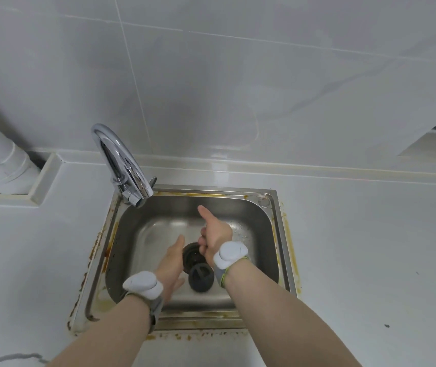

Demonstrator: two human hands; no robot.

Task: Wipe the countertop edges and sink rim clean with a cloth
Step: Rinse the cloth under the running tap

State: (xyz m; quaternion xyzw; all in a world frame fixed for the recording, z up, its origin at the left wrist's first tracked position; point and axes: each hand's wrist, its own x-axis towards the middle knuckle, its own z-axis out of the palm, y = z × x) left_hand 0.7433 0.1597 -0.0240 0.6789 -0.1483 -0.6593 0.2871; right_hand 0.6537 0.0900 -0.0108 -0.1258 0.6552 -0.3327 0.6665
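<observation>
Hands over the basin, lower centre of the frame, with no cloth visible in either of them or anywhere on the surrounding surface. The left hand (172, 263) is flat and empty, fingers extended toward the upper right; the right hand (214, 235) has its thumb raised and its fingers curled loosely, and whether they touch anything below them cannot be told. Both hover above the drain (192, 254), beside the dark strainer plug (201, 276) lying on the basin floor. The sink rim (281, 234) frames the hands on all sides, its long axis running left to right, and the left hand is nearer the left rim strip, the right nearer the right. Rust-brown and yellow staining lines the seam between rim and white countertop (357, 247), heaviest at lower left. The faucet (121, 160) stands at upper left. Judged from this, wiping has not begun.
</observation>
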